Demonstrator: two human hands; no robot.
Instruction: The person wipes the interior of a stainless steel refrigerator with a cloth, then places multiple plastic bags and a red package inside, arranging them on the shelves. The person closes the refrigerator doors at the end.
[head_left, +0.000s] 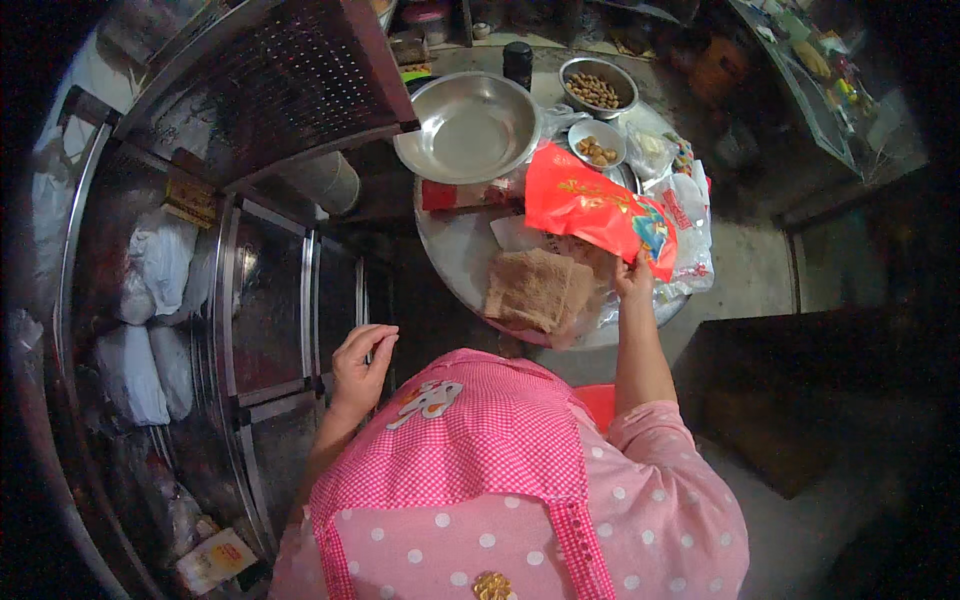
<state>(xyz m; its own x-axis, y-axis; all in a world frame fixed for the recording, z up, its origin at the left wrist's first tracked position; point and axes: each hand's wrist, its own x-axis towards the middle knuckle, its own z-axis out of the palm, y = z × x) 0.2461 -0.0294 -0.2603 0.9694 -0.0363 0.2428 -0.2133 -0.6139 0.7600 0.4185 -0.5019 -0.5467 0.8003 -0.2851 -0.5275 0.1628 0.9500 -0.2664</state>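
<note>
My right hand (635, 276) grips the lower right corner of a red plastic bag (581, 196) with gold writing and a blue figure. The bag spans part of a round table (450, 251). Beside the apron, my left hand (364, 367) is raised, its fingers curled towards the thumb and nothing visible between them. A folded brown cloth (529, 291) lies at the table's near edge. Just beyond the bag stands a small white bowl (597, 145) with several pale brown pieces. Farther back, a metal bowl (598, 88) contains what look like unshelled nuts.
A wide steel basin (466, 127) stands at the table's far left, a black bottle (517, 66) behind it. Printed plastic bags (686, 225) cover the right edge. To my left rises a metal-framed cabinet (274, 300); its perforated panel (300, 82) reaches close to the basin.
</note>
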